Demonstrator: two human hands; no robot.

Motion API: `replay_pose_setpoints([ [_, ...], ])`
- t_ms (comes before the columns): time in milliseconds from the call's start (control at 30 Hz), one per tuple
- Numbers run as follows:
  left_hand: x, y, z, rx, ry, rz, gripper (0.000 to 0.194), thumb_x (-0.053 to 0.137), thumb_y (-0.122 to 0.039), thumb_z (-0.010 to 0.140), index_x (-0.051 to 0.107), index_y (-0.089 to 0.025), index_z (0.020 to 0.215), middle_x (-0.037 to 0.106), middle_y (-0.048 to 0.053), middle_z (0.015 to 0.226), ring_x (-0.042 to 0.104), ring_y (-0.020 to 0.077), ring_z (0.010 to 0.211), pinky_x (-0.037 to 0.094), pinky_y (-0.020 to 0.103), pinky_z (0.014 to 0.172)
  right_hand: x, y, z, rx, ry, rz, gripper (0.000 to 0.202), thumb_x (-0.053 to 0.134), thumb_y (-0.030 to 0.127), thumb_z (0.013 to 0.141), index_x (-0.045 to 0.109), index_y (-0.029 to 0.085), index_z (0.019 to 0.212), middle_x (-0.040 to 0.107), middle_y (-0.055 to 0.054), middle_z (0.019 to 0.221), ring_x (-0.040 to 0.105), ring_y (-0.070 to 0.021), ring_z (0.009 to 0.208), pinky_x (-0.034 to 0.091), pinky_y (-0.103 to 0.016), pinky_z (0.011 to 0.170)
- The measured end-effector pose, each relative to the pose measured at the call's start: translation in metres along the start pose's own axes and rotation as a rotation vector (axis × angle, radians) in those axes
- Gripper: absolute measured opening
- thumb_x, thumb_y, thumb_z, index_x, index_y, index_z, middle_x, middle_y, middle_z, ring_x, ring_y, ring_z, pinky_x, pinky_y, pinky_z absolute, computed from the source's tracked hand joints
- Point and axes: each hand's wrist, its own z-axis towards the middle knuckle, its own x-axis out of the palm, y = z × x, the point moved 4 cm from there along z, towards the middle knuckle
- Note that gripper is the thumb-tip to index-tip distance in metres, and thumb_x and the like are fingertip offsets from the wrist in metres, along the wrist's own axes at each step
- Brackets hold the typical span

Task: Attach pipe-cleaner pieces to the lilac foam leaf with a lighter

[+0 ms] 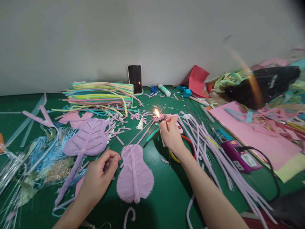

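Note:
My left hand (101, 173) is closed in a pinch beside a lilac fuzzy leaf-shaped piece (135, 173); what lies between its fingertips is too thin to make out. My right hand (172, 133) is closed farther forward, its fingers bent round something mostly hidden. Just left of those fingers burns a small flame (156, 113). Two lilac pipe cleaners (140, 140) stretch from the leaf-shaped piece toward the flame. A lilac leaf-shaped fan (87, 138) with a wrapped handle lies left of my left hand. Below the fuzzy piece is a curled lilac stem (130, 216).
Bundled coloured pipe cleaners (100, 95) and a phone (135, 79) are at the wall. Loose lilac pipe cleaners (214, 159), a purple device (240, 156) with a black cable and pink sheets (267, 140) lie right. Tassels (46, 149) and clear-wrapped items (10, 171) crowd the left.

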Motion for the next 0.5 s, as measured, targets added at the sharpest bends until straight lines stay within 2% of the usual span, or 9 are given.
replay_pose_setpoints([
  [133,-0.0001,-0.0001,0.0,0.005,0.001,0.016,0.031,0.047,-0.05,0.081,0.058,-0.021,0.076,0.059,-0.002,0.059,0.052,0.0124,0.048,0.043,0.018,0.041,-0.001,0.0018,0.0002,0.011,-0.01,-0.011,0.016,0.039,0.03,0.083,0.024,0.026,0.087,0.045,0.005,0.066,0.045,-0.0168,0.055,0.029,-0.028,0.055],
  [267,0.0004,-0.0003,0.0005,0.012,0.011,0.024,0.031,0.047,-0.05,0.082,0.058,-0.021,0.077,0.056,-0.004,0.053,0.053,0.0129,0.046,0.043,0.019,0.042,-0.0031,0.0053,-0.0001,0.021,-0.018,-0.013,0.015,0.037,0.03,0.083,0.023,0.026,0.086,0.045,0.004,0.066,0.047,-0.0181,0.058,0.03,-0.029,0.055],
  [500,0.0015,0.0032,0.0005,0.001,0.01,0.002,0.031,0.046,-0.05,0.083,0.057,-0.022,0.077,0.052,-0.005,0.052,0.051,0.0123,0.046,0.042,0.018,0.042,-0.0026,0.0077,-0.0033,-0.041,-0.016,-0.042,0.014,0.038,0.026,0.082,0.025,0.026,0.084,0.043,0.003,0.07,0.041,-0.0161,0.054,0.027,-0.029,0.052],
])
